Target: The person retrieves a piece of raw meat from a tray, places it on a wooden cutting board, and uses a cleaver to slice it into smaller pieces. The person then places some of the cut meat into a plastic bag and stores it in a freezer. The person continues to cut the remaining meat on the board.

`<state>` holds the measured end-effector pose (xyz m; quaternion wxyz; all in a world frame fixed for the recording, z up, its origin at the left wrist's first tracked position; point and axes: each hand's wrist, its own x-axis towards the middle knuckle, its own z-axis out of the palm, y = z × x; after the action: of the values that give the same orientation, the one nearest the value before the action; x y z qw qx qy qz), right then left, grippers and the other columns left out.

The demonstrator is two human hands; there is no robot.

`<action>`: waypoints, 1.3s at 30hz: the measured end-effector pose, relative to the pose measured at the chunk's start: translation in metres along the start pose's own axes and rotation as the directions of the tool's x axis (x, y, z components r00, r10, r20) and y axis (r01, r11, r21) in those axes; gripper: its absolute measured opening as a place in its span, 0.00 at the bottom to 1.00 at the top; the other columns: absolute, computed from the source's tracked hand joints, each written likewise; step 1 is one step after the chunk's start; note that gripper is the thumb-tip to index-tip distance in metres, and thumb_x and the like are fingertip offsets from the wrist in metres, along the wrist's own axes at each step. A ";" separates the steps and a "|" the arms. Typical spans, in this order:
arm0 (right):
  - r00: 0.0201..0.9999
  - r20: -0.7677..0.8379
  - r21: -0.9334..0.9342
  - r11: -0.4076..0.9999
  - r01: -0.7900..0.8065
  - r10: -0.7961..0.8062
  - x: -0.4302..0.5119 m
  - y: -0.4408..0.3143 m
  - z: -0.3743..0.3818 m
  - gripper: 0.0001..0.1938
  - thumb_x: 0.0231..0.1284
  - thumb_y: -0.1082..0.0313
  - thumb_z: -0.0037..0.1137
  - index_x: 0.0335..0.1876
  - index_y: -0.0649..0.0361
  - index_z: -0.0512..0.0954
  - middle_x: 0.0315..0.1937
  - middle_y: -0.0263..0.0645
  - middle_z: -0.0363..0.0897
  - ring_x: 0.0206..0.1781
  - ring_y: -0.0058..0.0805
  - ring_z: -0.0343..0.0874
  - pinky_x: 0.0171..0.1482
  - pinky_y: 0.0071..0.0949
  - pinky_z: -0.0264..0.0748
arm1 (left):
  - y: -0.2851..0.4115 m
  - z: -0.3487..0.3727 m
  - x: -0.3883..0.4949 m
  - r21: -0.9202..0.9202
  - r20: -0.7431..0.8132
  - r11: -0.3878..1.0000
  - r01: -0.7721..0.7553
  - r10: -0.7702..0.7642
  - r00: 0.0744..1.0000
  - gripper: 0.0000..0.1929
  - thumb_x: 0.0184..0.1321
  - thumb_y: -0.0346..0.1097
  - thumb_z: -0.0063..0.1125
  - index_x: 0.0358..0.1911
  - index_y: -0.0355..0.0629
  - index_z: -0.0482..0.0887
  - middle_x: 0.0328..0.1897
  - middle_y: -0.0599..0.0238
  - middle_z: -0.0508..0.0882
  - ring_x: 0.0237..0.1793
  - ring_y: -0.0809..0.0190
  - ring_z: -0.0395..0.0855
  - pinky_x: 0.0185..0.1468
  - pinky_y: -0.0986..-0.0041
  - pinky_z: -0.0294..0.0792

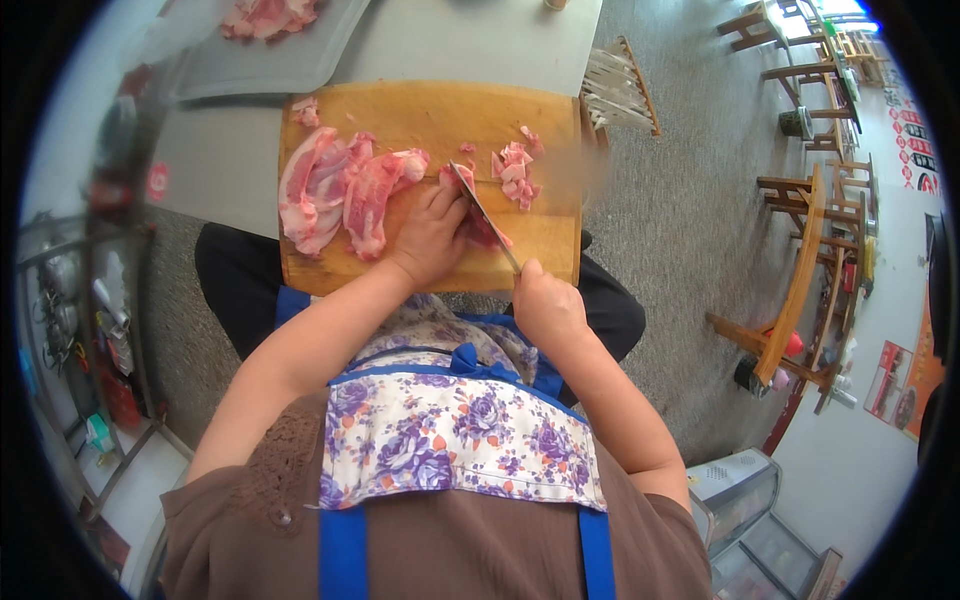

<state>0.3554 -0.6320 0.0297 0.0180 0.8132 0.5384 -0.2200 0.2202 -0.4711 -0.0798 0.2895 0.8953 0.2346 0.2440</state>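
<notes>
My right hand (551,304) grips the handle of a knife (487,217), whose blade slants up and left across a strip of raw meat (484,231). Close by the blade, my left hand (431,236) holds that strip down on a wooden cutting board (420,97); its fingers partly hide the meat. Larger slabs of pink, fatty meat (322,191) lie together on the board's left half. To the right of the knife is a loose cluster of small cut pieces (516,176). A few scraps (306,112) sit near the upper left corner.
The board rests on a pale table (480,45). Beyond its upper left corner stands a translucent tray (255,75) with more raw meat (266,16). A slatted folding stool (619,86) is right of the table. Wooden benches (796,277) line the right side; a metal rack (82,360) stands left.
</notes>
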 end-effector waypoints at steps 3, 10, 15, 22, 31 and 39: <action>0.999 0.041 0.025 1.000 0.003 -0.004 0.006 0.005 -0.008 0.07 0.65 0.68 0.50 0.35 0.63 0.70 0.25 0.55 0.82 0.26 0.55 0.83 0.33 0.50 0.81 | 0.000 0.002 -0.002 -0.045 -0.033 0.999 0.008 -0.009 0.999 0.22 0.53 0.27 0.61 0.55 0.38 0.78 0.65 0.48 0.75 0.64 0.40 0.72 0.69 0.55 0.65; 0.996 0.085 0.101 0.995 0.008 -0.017 0.017 0.011 -0.014 0.11 0.71 0.64 0.48 0.35 0.64 0.69 0.23 0.54 0.81 0.26 0.57 0.82 0.31 0.52 0.79 | 0.000 -0.002 -0.001 -0.061 0.007 0.998 0.024 -0.023 1.000 0.21 0.52 0.24 0.60 0.53 0.39 0.79 0.59 0.51 0.77 0.61 0.42 0.73 0.66 0.56 0.66; 0.995 0.081 0.112 0.992 -0.061 0.052 0.023 -0.004 -0.016 0.11 0.71 0.63 0.50 0.36 0.64 0.69 0.23 0.56 0.80 0.29 0.60 0.81 0.34 0.54 0.77 | -0.002 0.000 -0.003 -0.053 0.012 0.999 0.014 -0.014 1.000 0.23 0.52 0.24 0.60 0.54 0.39 0.78 0.61 0.50 0.76 0.62 0.42 0.73 0.67 0.56 0.66; 1.000 0.012 0.040 0.999 0.002 -0.003 0.033 -0.010 0.004 0.13 0.72 0.60 0.48 0.35 0.62 0.70 0.21 0.53 0.80 0.25 0.56 0.82 0.31 0.51 0.78 | 0.002 0.001 -0.007 -0.032 -0.001 0.997 0.069 -0.069 0.998 0.23 0.53 0.26 0.54 0.56 0.38 0.79 0.64 0.49 0.75 0.64 0.41 0.70 0.69 0.57 0.65; 1.000 0.000 0.046 0.999 0.013 -0.013 0.041 -0.003 -0.003 0.05 0.64 0.71 0.48 0.39 0.63 0.71 0.25 0.51 0.83 0.30 0.51 0.86 0.34 0.47 0.81 | 0.002 -0.060 0.035 -0.121 -0.239 0.992 0.021 -0.049 0.970 0.11 0.61 0.27 0.59 0.47 0.39 0.78 0.51 0.49 0.81 0.51 0.41 0.80 0.56 0.55 0.73; 0.993 0.115 0.046 0.999 -0.023 0.018 0.046 -0.012 -0.022 0.06 0.61 0.72 0.50 0.41 0.64 0.71 0.27 0.51 0.85 0.33 0.50 0.87 0.37 0.45 0.83 | 0.007 -0.057 0.147 0.025 0.408 0.996 -0.086 0.068 0.910 0.24 0.69 0.54 0.50 0.62 0.51 0.78 0.53 0.56 0.82 0.52 0.45 0.81 0.55 0.57 0.75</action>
<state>0.3671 -0.5813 0.0352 0.0321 0.8049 0.5229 -0.2788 0.3028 -0.3708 0.0093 0.3032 0.9409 0.1390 0.0585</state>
